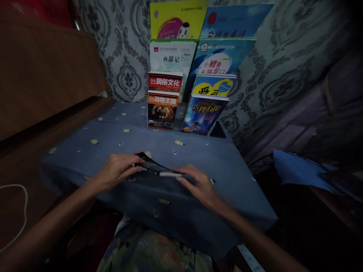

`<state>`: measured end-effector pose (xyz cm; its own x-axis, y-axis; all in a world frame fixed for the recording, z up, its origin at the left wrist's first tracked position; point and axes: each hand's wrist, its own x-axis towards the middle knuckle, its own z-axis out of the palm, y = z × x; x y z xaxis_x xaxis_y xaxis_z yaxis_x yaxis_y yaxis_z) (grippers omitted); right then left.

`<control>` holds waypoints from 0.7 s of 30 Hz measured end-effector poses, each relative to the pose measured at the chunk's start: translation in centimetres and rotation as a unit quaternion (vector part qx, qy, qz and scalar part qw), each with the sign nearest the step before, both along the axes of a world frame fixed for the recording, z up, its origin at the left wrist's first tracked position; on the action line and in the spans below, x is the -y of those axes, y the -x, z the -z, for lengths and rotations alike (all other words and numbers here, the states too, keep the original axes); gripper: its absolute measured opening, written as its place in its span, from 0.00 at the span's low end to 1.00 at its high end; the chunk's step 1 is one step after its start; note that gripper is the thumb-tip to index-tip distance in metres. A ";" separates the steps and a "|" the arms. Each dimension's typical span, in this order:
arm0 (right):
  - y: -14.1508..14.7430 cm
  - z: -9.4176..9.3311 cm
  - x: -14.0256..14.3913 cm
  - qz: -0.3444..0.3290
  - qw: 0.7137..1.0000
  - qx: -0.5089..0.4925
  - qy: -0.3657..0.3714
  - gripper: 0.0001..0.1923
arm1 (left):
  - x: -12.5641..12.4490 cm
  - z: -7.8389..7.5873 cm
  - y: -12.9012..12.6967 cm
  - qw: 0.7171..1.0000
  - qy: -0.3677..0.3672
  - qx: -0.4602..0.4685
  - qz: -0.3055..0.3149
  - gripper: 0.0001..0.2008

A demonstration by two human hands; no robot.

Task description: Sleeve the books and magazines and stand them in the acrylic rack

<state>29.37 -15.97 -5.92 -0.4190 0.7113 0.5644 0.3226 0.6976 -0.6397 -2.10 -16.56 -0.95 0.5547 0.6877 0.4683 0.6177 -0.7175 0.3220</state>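
While flat: book btwn both grips.

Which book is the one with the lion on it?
Look at the tiered book rack standing at the back of the blue tablecloth. In its lowest row, on the left side, is the lion book. It alone has an orange title band above a lion's face.
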 end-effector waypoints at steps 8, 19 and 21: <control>2.0 -3.8 -3.6 0.019 0.979 -0.176 0.104 0.16 | -3.5 -5.5 -3.5 0.936 0.210 0.279 -0.041 0.27; 4.5 -0.3 -9.1 0.032 0.880 -0.256 0.399 0.23 | -14.0 2.1 -2.7 0.916 0.306 0.226 -0.125 0.29; 4.5 0.1 -10.0 0.046 0.877 -0.258 0.403 0.19 | -15.2 2.9 -2.7 0.930 0.281 0.192 -0.138 0.25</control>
<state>24.87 -5.92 -6.07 -0.1750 0.9838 -0.0399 -0.1236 -0.0622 -0.9904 0.61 -1.36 -3.80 0.1858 0.9754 0.1189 0.5152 -0.1997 0.8335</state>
